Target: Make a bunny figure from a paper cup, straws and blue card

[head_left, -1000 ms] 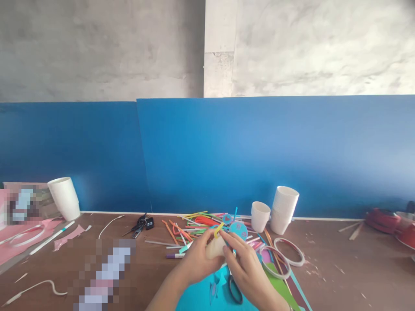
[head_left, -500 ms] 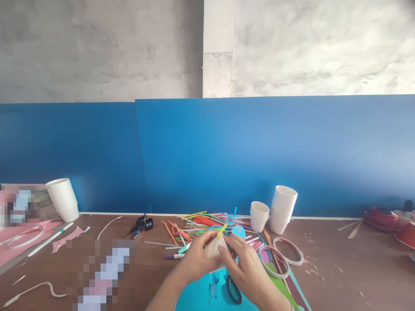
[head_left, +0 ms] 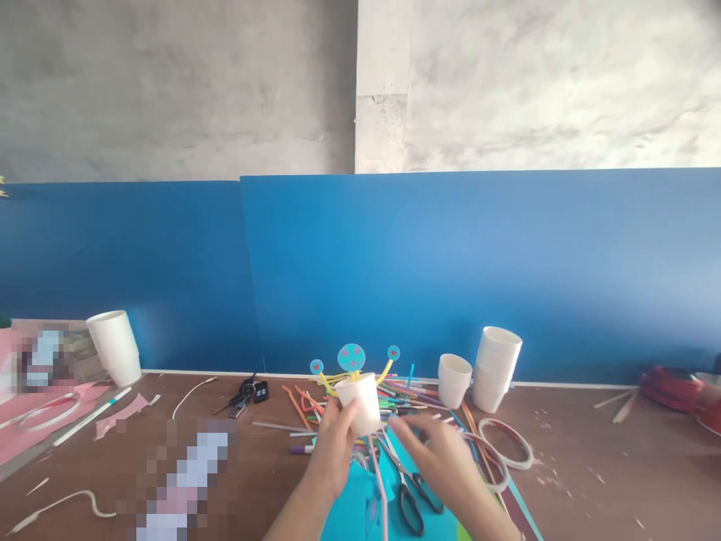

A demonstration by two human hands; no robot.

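Observation:
My left hand (head_left: 333, 447) is closed round a white paper cup (head_left: 366, 404), held upright above the table. Yellow bent straws (head_left: 385, 370) stick out at the cup's sides, each tipped with a small blue disc with a red heart. A larger blue paper disc (head_left: 351, 358) with a drawn face stands above the rim. From under the cup a pink straw (head_left: 379, 473) runs downward. My right hand (head_left: 431, 451) is just right of the cup, apart from it, fingers loosely extended and nothing visible in them. Scissors (head_left: 410, 492) lie on blue paper (head_left: 352, 515) below.
Many coloured straws (head_left: 304, 406) lie behind the cup. White paper cups (head_left: 497, 368) stand stacked at the back right, with tape rolls (head_left: 507, 443) in front. Keys (head_left: 248, 392) and a white cable (head_left: 67, 500) lie left. A blue partition (head_left: 451, 263) borders the table.
The cup, earlier between both hands, has turned and risen, so its discs show above it. My right hand has let go and moved right, uncovering the scissors. The pink straw now shows below.

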